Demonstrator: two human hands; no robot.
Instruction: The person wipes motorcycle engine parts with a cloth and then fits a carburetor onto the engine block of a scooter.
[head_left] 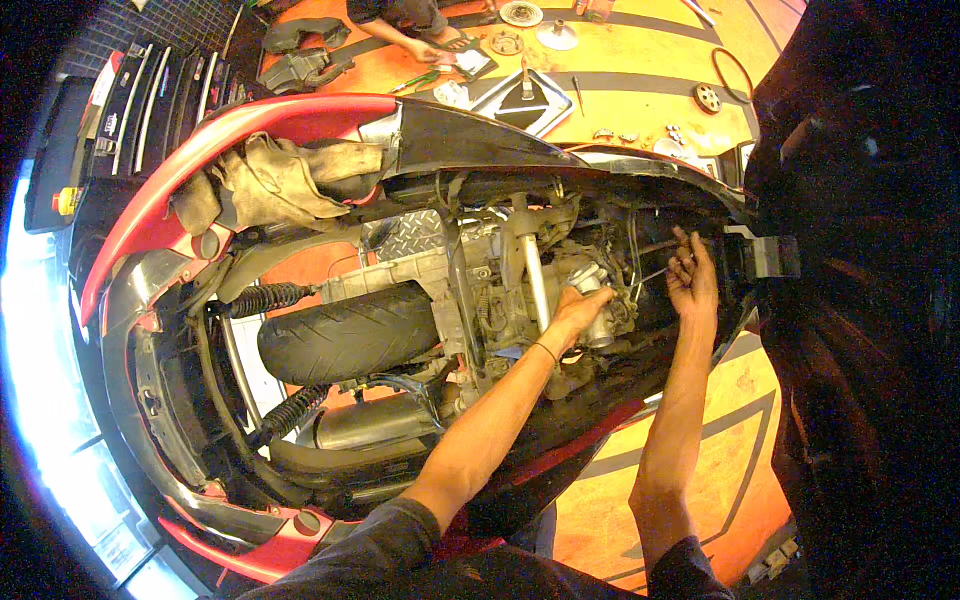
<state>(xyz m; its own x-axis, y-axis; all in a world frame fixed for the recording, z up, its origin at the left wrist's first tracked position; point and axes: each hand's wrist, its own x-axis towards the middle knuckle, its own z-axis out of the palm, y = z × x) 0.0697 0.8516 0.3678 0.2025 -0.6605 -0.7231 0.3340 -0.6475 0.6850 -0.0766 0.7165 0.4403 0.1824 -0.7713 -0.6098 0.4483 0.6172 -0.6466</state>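
Below me lies the opened body of a red and black scooter (245,122), with its engine bay and rear wheel (350,332) exposed. My left hand (580,308) is closed round a silver cast-metal part (597,333), which looks like a throttle body or carburetor, in the bay. Just right of it, my right hand (693,275) has its fingers curled together at the end of a thin cable (652,275). The fingertips partly hide that cable end. A pale metal tube (533,275) crosses the bay left of my left hand.
Dirty gloves or rags (285,180) lie on the scooter's far left edge. Shock absorbers (268,300) flank the wheel. Beyond, a co-worker's hand (425,50) is among parts on the orange floor, near a tray (525,103) holding a brush. Dark panels (150,100) stand at the far left.
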